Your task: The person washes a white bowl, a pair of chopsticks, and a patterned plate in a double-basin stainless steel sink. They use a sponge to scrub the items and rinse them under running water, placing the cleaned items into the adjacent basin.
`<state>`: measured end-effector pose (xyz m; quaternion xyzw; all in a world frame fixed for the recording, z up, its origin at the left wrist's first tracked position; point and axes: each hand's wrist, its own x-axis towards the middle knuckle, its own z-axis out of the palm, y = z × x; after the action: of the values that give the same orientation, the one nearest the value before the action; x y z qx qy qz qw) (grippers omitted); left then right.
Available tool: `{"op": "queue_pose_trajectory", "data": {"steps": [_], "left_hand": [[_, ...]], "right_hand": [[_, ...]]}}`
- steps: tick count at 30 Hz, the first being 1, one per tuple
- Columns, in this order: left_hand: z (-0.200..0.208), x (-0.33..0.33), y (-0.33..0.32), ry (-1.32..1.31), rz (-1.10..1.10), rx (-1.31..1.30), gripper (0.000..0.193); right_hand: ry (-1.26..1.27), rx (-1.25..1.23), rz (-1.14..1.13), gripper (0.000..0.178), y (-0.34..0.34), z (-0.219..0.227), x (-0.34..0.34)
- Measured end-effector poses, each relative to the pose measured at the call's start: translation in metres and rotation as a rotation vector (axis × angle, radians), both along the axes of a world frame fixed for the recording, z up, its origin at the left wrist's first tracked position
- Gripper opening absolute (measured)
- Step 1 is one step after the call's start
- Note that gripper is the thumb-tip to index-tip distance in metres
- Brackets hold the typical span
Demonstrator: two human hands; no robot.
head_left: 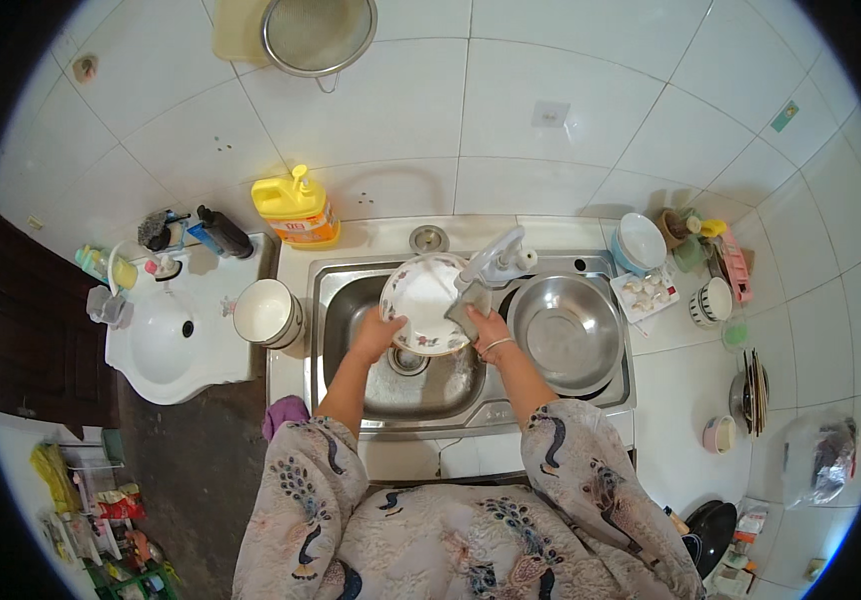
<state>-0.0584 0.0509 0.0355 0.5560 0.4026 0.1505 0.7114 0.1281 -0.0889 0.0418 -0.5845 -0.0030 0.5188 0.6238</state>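
A white plate (423,298) with a flowered rim is held tilted over the left basin of the steel sink (436,395). My left hand (379,335) is closed on its lower left rim. At the plate's right edge, my right hand (489,332) is wrapped round a grey-beige cloth (469,308) that presses on the plate. Just above that cloth is the white faucet (499,258); I cannot tell whether water runs. To the right of my right hand, a large steel bowl (566,335) sits in the other basin.
Left of the sink stand stacked bowls (269,312) and a white washbasin (176,350). Behind is a yellow jug with a pump (297,208). On the right counter are a blue-white bowl (639,243), an egg tray (645,292) and a small cup (719,434). A purple cloth (285,416) hangs near the front edge.
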Motion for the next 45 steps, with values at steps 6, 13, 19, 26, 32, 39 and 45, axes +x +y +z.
{"op": "queue_pose_trajectory", "data": {"steps": [6,13,19,26,32,39,45], "left_hand": [[-0.007,0.026,-0.049,-0.252,0.233,-0.496,0.033],[-0.04,0.053,-0.062,-0.274,0.362,-0.795,0.031],[-0.038,0.065,-0.027,-0.03,0.124,-0.288,0.022],[-0.003,0.021,-0.035,-0.244,0.121,-0.638,0.034],[0.029,-0.016,-0.062,0.001,0.056,-0.486,0.053],[0.033,-0.02,-0.04,0.315,-0.316,0.53,0.049],[0.026,-0.037,-0.033,-0.023,-0.076,0.457,0.051]], "right_hand": [[-0.395,0.095,-0.027,0.032,-0.003,-0.029,0.009],[-1.158,-0.146,0.184,0.029,-0.016,0.054,0.009],[-1.126,-0.389,0.467,0.03,-0.032,0.065,0.026],[-0.552,-0.255,0.243,0.036,-0.033,-0.011,0.034],[-0.362,-0.147,0.148,0.041,-0.021,-0.065,0.009],[-1.186,0.097,0.856,0.026,0.049,0.052,-0.011],[-0.594,0.07,0.526,0.031,0.045,0.04,0.003]]}}
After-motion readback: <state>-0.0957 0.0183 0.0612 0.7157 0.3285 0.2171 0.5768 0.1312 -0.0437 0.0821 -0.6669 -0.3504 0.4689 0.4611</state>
